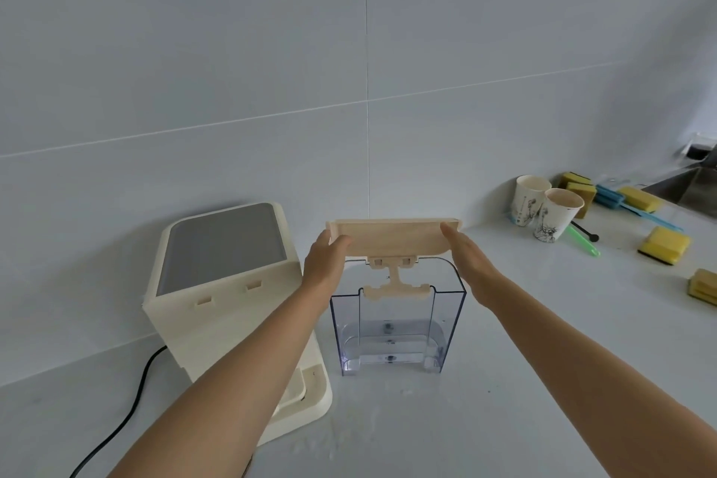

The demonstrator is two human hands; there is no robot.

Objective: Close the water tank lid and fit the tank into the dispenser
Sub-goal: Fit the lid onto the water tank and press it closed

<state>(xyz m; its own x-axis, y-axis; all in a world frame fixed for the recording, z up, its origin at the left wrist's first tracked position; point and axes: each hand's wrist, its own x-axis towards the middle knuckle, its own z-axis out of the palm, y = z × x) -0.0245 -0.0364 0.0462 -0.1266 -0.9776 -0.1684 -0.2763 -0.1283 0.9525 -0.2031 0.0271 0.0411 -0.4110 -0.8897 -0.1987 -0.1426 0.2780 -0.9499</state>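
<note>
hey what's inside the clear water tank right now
The water tank looks empty: through its clear walls only moulded fittings at the bottom show. Its lid stands raised, held by the left hand and right hand.

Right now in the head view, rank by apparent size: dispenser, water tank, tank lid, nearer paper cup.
1. dispenser
2. water tank
3. tank lid, seen tilted, so its rank below the tank is unsure
4. nearer paper cup, farther from the camera, so it reads smaller
</note>
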